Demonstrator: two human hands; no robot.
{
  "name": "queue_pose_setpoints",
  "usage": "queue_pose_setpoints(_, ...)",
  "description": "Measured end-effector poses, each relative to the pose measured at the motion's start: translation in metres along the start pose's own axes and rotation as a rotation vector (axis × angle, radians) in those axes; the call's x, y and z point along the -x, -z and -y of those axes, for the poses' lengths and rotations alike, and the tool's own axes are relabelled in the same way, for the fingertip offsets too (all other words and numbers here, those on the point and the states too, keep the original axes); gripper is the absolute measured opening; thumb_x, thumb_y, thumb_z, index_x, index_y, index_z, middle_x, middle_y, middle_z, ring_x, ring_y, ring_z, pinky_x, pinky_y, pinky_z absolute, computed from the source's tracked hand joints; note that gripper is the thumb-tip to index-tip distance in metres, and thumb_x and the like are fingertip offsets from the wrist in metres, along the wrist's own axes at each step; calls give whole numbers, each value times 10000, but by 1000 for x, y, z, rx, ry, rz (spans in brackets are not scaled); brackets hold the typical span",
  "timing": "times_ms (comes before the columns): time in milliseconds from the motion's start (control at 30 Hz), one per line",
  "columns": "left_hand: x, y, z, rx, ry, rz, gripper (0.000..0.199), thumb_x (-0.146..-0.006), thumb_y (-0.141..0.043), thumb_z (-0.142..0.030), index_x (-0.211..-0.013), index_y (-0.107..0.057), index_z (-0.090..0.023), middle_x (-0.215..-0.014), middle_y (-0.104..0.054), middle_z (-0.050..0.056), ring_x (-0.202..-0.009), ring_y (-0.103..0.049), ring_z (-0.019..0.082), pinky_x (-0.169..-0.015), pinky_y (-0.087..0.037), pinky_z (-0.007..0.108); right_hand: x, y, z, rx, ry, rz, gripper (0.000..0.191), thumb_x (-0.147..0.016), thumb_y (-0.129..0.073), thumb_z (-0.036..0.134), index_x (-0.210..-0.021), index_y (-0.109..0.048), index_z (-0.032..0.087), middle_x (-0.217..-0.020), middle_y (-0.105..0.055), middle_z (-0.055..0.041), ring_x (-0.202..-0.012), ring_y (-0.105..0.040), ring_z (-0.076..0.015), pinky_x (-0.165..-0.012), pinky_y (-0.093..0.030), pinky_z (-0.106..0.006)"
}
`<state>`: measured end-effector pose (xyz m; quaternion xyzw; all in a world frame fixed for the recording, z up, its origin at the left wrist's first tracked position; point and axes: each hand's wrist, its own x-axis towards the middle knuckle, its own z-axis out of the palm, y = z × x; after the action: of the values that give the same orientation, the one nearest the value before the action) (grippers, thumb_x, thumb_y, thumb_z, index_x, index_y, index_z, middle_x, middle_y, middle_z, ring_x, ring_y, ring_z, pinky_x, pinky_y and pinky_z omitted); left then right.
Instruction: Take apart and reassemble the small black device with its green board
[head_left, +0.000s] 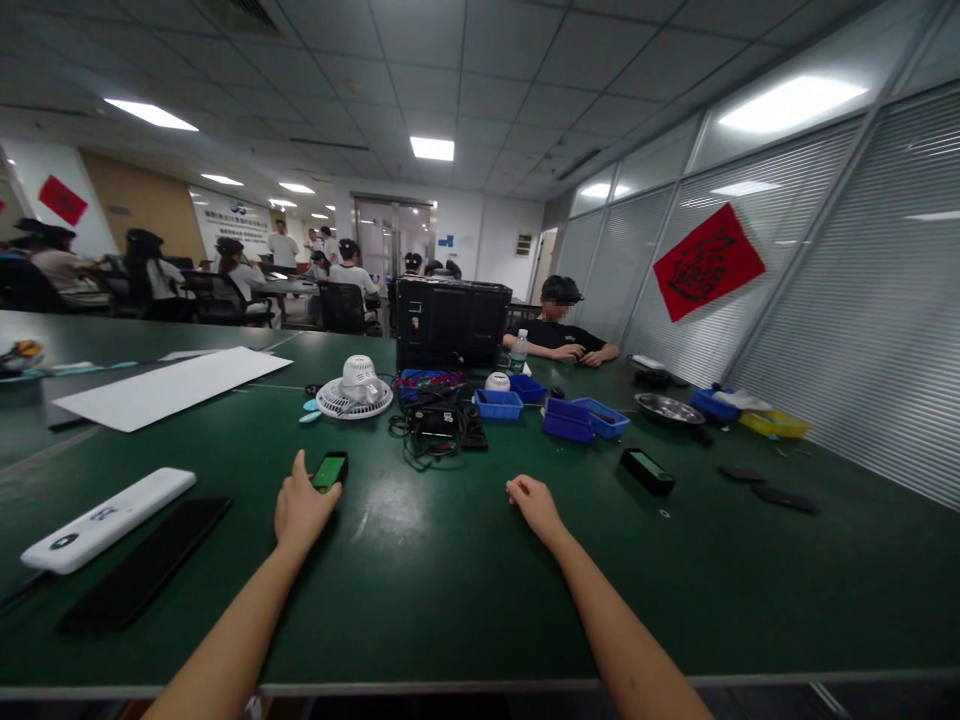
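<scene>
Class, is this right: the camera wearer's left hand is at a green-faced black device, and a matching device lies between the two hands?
Not quite: the head view shows the matching device lying right of the right hand, not between the hands. The left hand is at the green-faced black device.

Bare left hand, bare right hand, two slim, tapering, uncovered forearms
</scene>
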<state>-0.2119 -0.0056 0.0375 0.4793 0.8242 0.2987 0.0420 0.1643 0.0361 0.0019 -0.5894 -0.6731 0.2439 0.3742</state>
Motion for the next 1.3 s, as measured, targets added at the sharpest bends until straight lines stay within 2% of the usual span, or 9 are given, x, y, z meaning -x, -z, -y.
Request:
queue_pose_setpoints(167, 4, -10, -2, -72, -108, 20, 814, -735, -462, -497, -1375, -158, -96, -1087, -546, 157, -984, -538, 288, -823, -394, 357, -1, -1, -2, 6, 2, -3, 297, -781, -427, 416, -635, -532, 180, -598, -580, -3, -570, -513, -136, -567, -363, -230)
queue_pose_setpoints(333, 16, -20, -9, -152, -222, 64, 710, -768, -400, -503, -1317, -312, -61, -1067, -534, 164, -982, -522, 275, -829, -377, 336, -2, -1, -2, 16, 5, 0, 296, -777, -423, 412, -647, -549, 177, -595, -587, -6, -579, -525, -141, -576, -364, -231)
queue_pose_setpoints(467, 31, -30, -21, -130, -333, 94, 681, -784, -371, -538, -1270, -396, -62, -1056, -527, 153, -983, -513, 263, -837, -372, 324, -1, 0, 0, 25, -9, 13, 292, -774, -421, 407, -658, -558, 177, -610, -595, -6, -576, -522, -138, -569, -360, -232)
queue_pose_setpoints(700, 64, -44, -50, -19, -421, 219, 672, -792, -396, -535, -1303, -350, -102, -1103, -499, 129, -1001, -513, 239, -844, -372, 291, 2, 1, 4, 25, 6, 7, 281, -778, -421, 389, -633, -535, 177, -603, -583, -1, -562, -505, -128, -564, -353, -227)
queue_pose_setpoints(833, 80, -52, -64, 19, -473, 278, 705, -789, -383, -558, -1322, -310, -102, -1199, -462, 158, -1016, -517, 256, -838, -381, 305, 2, 1, 5, 28, 12, 4, 285, -782, -423, 394, -637, -536, 176, -608, -585, -1, -565, -508, -131, -567, -356, -230)
queue_pose_setpoints(1133, 88, -70, -99, 80, -563, 411, 741, -783, -431, -483, -1333, -250, -21, -1336, -376, 217, -1208, -398, 278, -964, -319, 328, 0, -2, 1, 36, 28, -1, 281, -786, -422, 387, -632, -528, 177, -595, -575, 3, -555, -499, -128, -553, -349, -224)
queue_pose_setpoints(1300, 94, -86, -114, 122, -573, 386, 702, -783, -453, -467, -1324, -276, -57, -1322, -410, 195, -1195, -423, 262, -951, -338, 313, -1, -4, 0, 40, 52, -24, 264, -779, -424, 362, -609, -512, 180, -565, -556, 12, -541, -481, -120, -550, -346, -217)
